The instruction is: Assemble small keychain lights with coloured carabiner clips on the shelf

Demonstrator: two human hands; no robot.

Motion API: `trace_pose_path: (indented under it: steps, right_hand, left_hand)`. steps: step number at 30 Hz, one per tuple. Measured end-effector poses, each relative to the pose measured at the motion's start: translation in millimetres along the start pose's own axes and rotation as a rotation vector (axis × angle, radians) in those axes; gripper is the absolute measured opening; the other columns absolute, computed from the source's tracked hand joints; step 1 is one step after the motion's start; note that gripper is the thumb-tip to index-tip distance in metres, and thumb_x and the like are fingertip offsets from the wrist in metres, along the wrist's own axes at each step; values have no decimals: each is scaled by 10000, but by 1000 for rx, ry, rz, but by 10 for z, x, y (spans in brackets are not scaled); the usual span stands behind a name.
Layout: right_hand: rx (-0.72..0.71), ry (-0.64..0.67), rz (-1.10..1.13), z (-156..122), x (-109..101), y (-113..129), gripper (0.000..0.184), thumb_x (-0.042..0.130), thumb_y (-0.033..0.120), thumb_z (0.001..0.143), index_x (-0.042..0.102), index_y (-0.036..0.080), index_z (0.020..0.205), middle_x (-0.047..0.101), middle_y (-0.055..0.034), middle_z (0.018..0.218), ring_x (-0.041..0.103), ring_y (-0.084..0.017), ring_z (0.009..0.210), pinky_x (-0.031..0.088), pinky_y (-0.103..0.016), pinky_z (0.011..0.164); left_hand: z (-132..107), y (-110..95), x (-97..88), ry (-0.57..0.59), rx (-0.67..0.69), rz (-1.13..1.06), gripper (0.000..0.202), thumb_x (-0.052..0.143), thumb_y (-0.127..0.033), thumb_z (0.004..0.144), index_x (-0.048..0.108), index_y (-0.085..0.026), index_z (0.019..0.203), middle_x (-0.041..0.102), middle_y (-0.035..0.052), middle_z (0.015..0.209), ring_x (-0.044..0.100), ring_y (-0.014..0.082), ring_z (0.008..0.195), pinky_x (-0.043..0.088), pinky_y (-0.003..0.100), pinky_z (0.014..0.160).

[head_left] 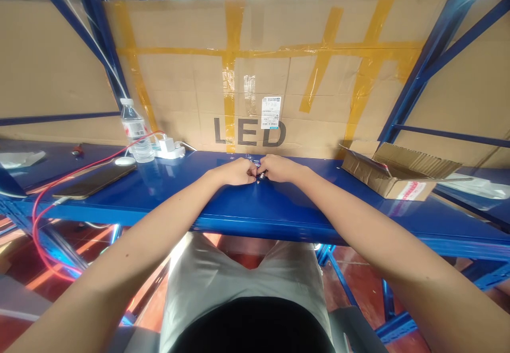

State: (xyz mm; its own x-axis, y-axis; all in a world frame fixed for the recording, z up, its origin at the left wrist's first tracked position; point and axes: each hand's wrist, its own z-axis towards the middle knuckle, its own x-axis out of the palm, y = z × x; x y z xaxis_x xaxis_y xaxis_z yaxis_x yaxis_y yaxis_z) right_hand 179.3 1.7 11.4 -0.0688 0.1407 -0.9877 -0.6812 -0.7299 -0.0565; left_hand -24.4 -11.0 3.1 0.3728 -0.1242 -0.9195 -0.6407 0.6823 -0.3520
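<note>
Nearest the camera are the person's lap in pale shorts and two bare forearms reaching out over the front edge of the blue counter point(279, 209). At 12 o'clock, toward the back of the counter, the left hand point(236, 172) and the right hand point(279, 168) meet knuckle to knuckle. Both sets of fingers are curled tight and pinch a small dark part point(260, 175) between them; it sits just above the counter top, and it is too small to tell what it is. A few more tiny dark pieces point(250, 158) lie just behind the hands.

At 9 to 10 o'clock a phone point(95, 181) lies flat, with a red cable point(59, 183) looping from it off the counter edge and back up to a white charger point(169, 147). Just beside the charger stands a clear water bottle point(134, 130), upright, well apart from the hands. At 2 o'clock an open cardboard box point(398, 175) rests with its flaps spread, also well clear of the right arm.

Farthest back, a big taped cardboard sheet point(279, 66) printed "LED" leans against the blue rack frame point(422, 66) and closes off the space right behind the hands
</note>
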Motion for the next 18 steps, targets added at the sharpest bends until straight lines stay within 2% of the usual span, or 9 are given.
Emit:
trace_pose_path:
  steps: [4, 7, 12, 18]
  right_hand:
    - [35, -20, 94, -20, -20, -75, 250, 648, 93, 814, 836, 215, 925, 724, -46, 791, 587, -185, 745, 383, -287, 700]
    - [69, -33, 147, -41, -36, -179, 252, 656, 133, 823, 846, 224, 961, 748, -29, 811, 603, -188, 760, 398, -286, 703]
    - [118, 16, 219, -89, -70, -265, 340, 621, 112, 829, 849, 234, 1049, 799, -34, 979, 637, -189, 829, 443, -274, 730]
    - [148, 42, 300, -105, -69, -241, 309, 649, 144, 809, 845, 232, 1031, 793, -26, 923, 624, -185, 775, 443, -285, 702]
  left_hand:
    - [-14, -54, -4, -16, -21, -37, 245, 657, -244, 787, 762, -192, 1003, 765, 39, 908, 684, 194, 784, 496, 289, 687]
    - [-19, -102, -12, 14, -31, -54, 281, 692, -304, 794, 777, -191, 1036, 769, 48, 934, 687, 197, 798, 499, 288, 693]
    - [3, -104, -11, 54, -14, -45, 217, 684, -301, 807, 781, -186, 963, 776, 47, 974, 697, 194, 861, 507, 275, 750]
    - [6, -94, 15, 42, -41, -69, 161, 696, -290, 753, 745, -183, 863, 747, 37, 858, 673, 186, 767, 486, 275, 661]
